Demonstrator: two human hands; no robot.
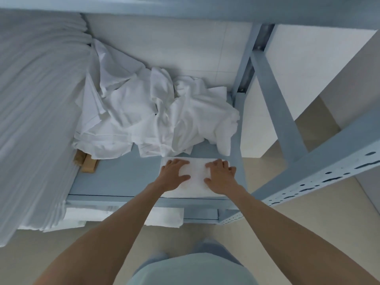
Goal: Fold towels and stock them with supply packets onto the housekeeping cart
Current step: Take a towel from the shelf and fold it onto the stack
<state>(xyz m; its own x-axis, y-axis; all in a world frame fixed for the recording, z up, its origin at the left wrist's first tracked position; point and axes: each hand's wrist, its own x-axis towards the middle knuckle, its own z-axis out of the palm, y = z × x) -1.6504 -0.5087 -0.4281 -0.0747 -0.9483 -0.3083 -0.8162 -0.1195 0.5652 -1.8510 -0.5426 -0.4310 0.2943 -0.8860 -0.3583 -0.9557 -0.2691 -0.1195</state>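
So the person has both hands flat on a folded towel (pixel 194 177) sitting at the front right corner of the blue shelf (pixel 123 175), hard up against the post (pixel 236 128). Left hand (pixel 173 171) covers the towel's left half, right hand (pixel 221 173) the right half, fingers spread and palms down. Neither grip is closed on anything; both are wide open and just pressing, probably to flatten the fold and square the towel off so it stacks neat.

Parking it at the front edge makes sense: that's the only bare patch within easy reach. Right behind the towel is a crumpled pile (pixel 156 112) of white cloth, not folded yet, taking up the middle of the shelf. Left of the towel, near the pile's front corner, two small brown packets (pixel 86 161) poke out from under the cloth, likely the supply packets. Further left a big stack (pixel 37 120) of folded linen fills that side.

Below the towel, more folded white pieces (pixel 164 218) peek out from a lower level. Guessing it's early going, since that pile is still a mess.
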